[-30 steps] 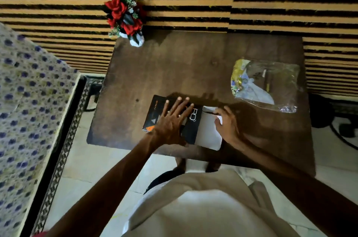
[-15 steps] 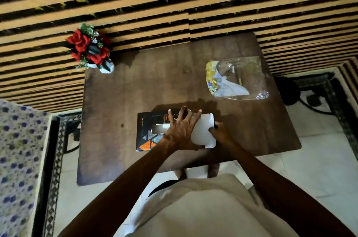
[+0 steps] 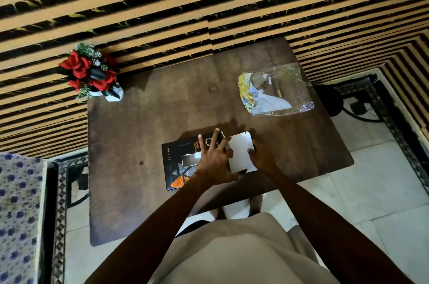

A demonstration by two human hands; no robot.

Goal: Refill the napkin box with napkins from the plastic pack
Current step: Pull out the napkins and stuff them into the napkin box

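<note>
A black napkin box lies flat near the front edge of the brown table. The left hand rests on top of it with fingers spread wide, and the right hand touches the white flap at the box's right end. Far to the right lies a clear plastic pack, and red flowers stand at the far left corner.
</note>
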